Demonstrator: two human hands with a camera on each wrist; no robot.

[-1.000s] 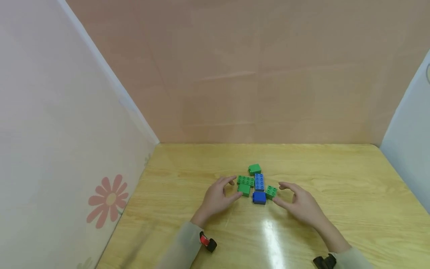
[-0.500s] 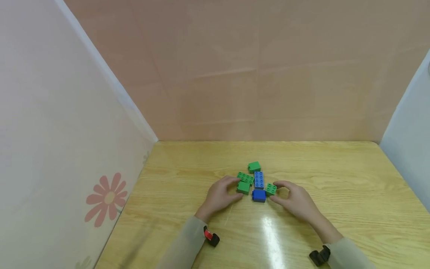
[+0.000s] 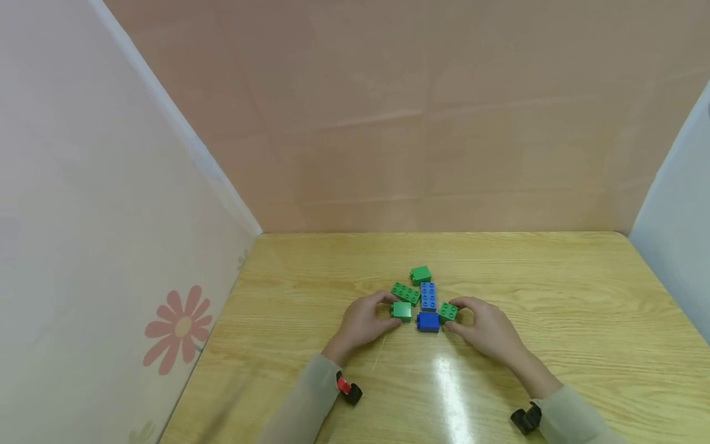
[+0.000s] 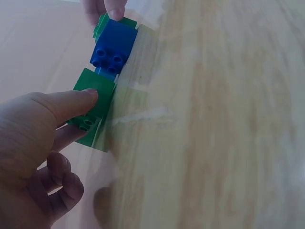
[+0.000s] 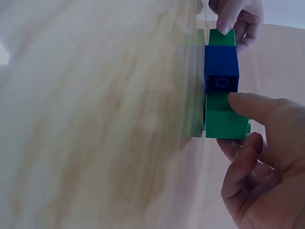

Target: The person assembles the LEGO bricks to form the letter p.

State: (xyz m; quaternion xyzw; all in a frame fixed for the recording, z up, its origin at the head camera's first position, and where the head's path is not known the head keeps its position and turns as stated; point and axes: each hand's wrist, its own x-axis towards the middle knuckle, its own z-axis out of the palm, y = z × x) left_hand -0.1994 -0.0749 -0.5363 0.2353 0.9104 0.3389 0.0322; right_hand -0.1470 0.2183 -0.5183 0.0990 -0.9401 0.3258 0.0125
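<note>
My left hand (image 3: 362, 322) pinches a green toy building brick (image 3: 402, 311) lying on its side, its studs toward the palm. In the left wrist view the thumb lies along that brick's face. On the other side, my right hand (image 3: 492, 331) holds a small green brick (image 3: 448, 311) with its studs up, between thumb and index finger. Between the two held bricks a dark blue brick (image 3: 428, 322) rests on its side, close beside the right-hand one. Behind it lies a longer blue brick (image 3: 428, 296), studs up.
A long green brick (image 3: 406, 293) sits at a slant just behind the left-held one. Farther back, another green brick (image 3: 421, 275) lies on its side. All are on a wooden table (image 3: 310, 265), bounded by a brown back panel (image 3: 366, 154) and a pale left wall (image 3: 100, 185).
Both hands have closed in on the green bricks at their fingertips. The left-held brick has turned slightly and parted from the long green brick, which now lies more slanted.
</note>
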